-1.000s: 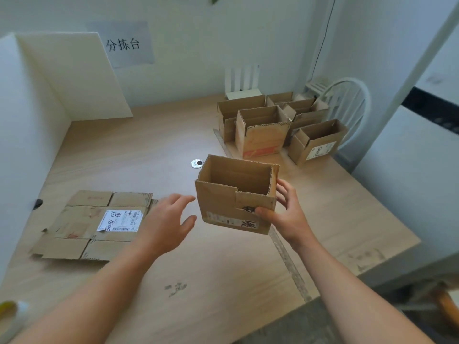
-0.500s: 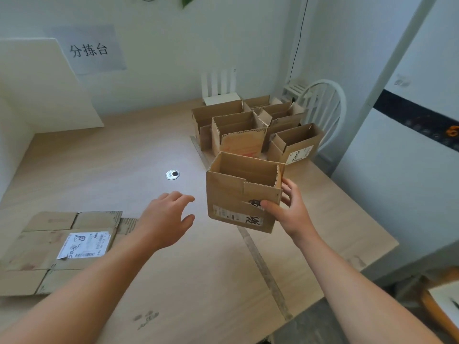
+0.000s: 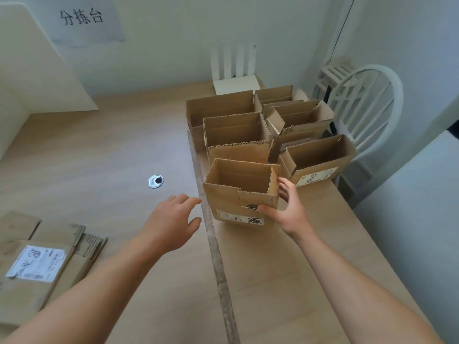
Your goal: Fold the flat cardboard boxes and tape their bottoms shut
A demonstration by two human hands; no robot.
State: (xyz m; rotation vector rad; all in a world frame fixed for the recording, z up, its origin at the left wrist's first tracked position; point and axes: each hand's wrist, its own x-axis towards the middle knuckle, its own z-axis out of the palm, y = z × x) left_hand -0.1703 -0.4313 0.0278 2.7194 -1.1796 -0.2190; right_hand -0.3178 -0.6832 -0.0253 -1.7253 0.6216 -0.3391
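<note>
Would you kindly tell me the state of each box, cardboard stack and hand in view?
Brown cardboard box with black writing: folded up, upright, top open, held at its right front corner.
Right hand: grips that box, thumb on front, fingers on side.
Left hand: open, holding nothing, apart from the box.
Flat brown cardboard boxes with white label: unfolded, stacked flat on light wooden table.
Cluster of brown cardboard boxes behind: folded up, upright, tops open.

Plain brown open box (image 3: pixel 238 194), with a white label strip and black marker strokes on its front. The flat cardboard stack (image 3: pixel 29 294) is the same brown; its white shipping label (image 3: pixel 37 265) carries black handwriting and a barcode. Pale wood-grain table (image 3: pixel 99 150); silver grommet (image 3: pixel 155 181) with a black centre; white spindle chair (image 3: pixel 367 105); grey-white wall sign (image 3: pixel 84 19) with black characters
</note>
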